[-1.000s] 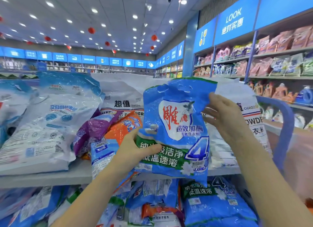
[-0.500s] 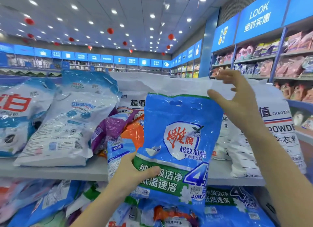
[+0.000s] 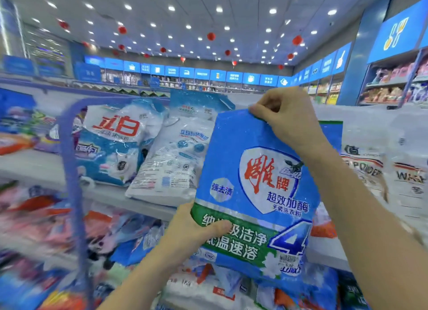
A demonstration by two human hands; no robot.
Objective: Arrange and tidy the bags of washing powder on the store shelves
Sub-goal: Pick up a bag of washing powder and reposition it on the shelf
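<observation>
I hold a blue and green bag of washing powder (image 3: 252, 194) upright in front of the top shelf (image 3: 108, 194). My left hand (image 3: 194, 228) grips its lower left corner, thumb across the green band. My right hand (image 3: 284, 115) pinches its top edge. To the left on that shelf lean a blue and white bag with red characters (image 3: 111, 143) and a white bag (image 3: 171, 166). Tall white bags (image 3: 379, 171) stand at the right, partly behind my right arm.
A blue rounded shelf-end frame (image 3: 69, 161) crosses the left side. The lower shelf holds several mixed bags (image 3: 148, 240), blurred. Wall shelving with pink packs (image 3: 391, 90) runs along the far right. Red lanterns hang from the ceiling.
My right hand has come down from the air and taken hold of the bag's top edge. The view has swung left, and the bag now sits further right and higher.
</observation>
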